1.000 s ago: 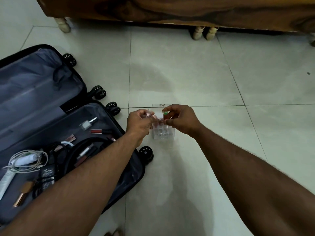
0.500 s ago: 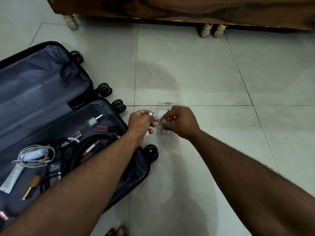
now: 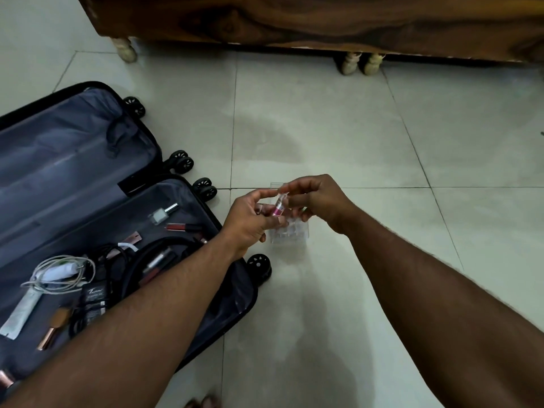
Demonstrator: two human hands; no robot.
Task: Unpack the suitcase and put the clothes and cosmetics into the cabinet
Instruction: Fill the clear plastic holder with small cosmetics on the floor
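Note:
An open black suitcase (image 3: 206, 313) lies on the floor at the left, with cosmetics, tubes and cables in its near half. Just right of it a clear plastic organiser box (image 3: 290, 231) stands on the tiles. My left hand (image 3: 250, 222) and my right hand (image 3: 315, 201) meet above the box. Between them they pinch a small pink lipstick tube (image 3: 277, 208) with a clear cap, my right fingers at its top. A perfume bottle (image 3: 162, 214) and a red lip gloss (image 3: 182, 227) lie in the suitcase.
A dark wooden cabinet (image 3: 323, 22) on short pale legs (image 3: 357, 63) runs along the back. The floor is pale tile. A white coiled cable (image 3: 59, 275) and a black charger (image 3: 94, 295) lie in the suitcase.
Both hands have lifted slightly above the clear box. The small tube held by my left hand now shows its pink body, and my right fingers have moved onto its top.

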